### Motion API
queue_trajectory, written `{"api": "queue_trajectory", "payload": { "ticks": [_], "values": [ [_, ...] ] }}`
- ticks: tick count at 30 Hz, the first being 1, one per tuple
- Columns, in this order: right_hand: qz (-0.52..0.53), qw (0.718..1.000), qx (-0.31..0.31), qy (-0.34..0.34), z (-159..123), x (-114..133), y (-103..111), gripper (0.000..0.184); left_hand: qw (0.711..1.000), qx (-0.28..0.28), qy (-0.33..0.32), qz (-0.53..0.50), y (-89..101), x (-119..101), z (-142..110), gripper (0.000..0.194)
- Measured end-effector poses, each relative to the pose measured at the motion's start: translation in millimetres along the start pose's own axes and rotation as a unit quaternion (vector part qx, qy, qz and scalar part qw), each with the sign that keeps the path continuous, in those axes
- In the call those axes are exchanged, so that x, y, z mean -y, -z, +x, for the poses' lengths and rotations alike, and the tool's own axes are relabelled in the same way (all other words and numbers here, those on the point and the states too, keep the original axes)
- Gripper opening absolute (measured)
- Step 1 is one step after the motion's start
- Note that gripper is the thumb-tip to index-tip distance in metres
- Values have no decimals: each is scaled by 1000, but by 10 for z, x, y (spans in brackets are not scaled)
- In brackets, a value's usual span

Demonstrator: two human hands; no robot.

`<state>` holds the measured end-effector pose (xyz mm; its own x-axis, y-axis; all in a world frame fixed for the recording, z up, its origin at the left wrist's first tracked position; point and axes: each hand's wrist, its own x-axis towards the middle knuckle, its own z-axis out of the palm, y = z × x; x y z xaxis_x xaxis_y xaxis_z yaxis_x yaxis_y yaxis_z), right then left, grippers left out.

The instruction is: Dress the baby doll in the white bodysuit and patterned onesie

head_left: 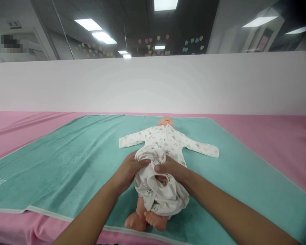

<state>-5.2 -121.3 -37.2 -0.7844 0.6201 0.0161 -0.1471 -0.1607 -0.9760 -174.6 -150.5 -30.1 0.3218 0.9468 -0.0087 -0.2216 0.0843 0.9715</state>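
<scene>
Head cam: my left hand (129,170) and right hand (173,168) pinching bunched-up printed babywear (165,200) (bare doll feet (156,221) at six o'clock lol).

- Left forearm (97,211): bare, entering at seven o'clock, slanting toward one.
- Left hand (129,169): closed in a grip, thumb toward three o'clock, fingers mostly hidden.
- Right forearm (226,211): bare, entering near four o'clock, slanting toward ten.
- Right hand (173,168): also gripping, thumb toward nine o'clock, fingers partly hidden.

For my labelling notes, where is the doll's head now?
The doll's head lies slightly right of the head view's centre, just beyond the patterned garment, near the far edge of the green blanket.
</scene>
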Motion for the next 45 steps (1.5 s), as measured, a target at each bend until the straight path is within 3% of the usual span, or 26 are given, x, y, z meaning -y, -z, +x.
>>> {"api": "queue_trajectory", "payload": {
  "ticks": [3,9,12,16,20,26,31,34,37,42,44,45],
  "values": [
    [9,999,41,10,29,-13,-11,32,997,32,3,-75,19,16,7,42],
    [-6,997,-59,-41,33,-39,-28,11,991,84,-7,-106,44,44,-2,37],
    [50,995,-82,-20,34,-65,-20,14,994,98,-3,-53,21,28,-11,24],
    [89,993,-78,1,44,-110,16,20,989,127,16,75,-27,-27,-16,24],
    [89,994,-57,19,48,-144,55,25,980,66,20,186,-70,-62,-33,32],
    [50,998,-10,33,-9,-104,33,22,974,19,-22,225,-63,-80,-66,46],
    [0,999,-43,17,-40,-80,25,21,942,-68,-39,326,-87,-42,-116,47],
    [-3,998,-62,6,-32,-92,36,22,911,-144,-81,379,-170,7,-142,47],
    [0,998,-56,17,-45,-89,32,23,843,-194,-130,485,-264,25,-140,52],
    [4,999,-18,38,-103,-33,18,23,688,-144,-141,697,-345,-41,-85,70],
    [-14,999,5,43,-117,-4,14,26,669,-130,-132,720,-345,-78,-78,61],
    [-32,998,18,43,-121,10,11,28,674,-130,-123,717,-345,-96,-86,53]
  ]
}}
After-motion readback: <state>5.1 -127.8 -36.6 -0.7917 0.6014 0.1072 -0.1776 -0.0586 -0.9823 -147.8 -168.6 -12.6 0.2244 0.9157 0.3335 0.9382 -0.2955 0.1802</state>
